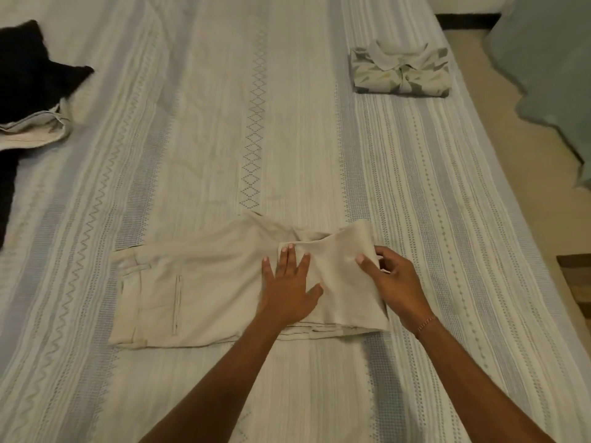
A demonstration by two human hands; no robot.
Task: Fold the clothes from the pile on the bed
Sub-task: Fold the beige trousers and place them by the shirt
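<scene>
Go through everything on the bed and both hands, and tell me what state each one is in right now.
Beige trousers: partly folded, lying flat on the bed.
Left hand: flat, fingers straight, pressing the trousers.
Right hand: pinches the folded-over end of the trousers.
Patterned shirt: folded, far right of the bed.
Black garment: unfolded, crumpled at the left edge.
Light garment: unfolded, beside the black garment.

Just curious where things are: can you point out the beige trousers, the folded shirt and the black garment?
beige trousers point(204, 292): head view, seat panel beside the pocket.
folded patterned shirt point(399, 73): head view, front placket.
black garment point(28, 68): head view, middle.
</scene>
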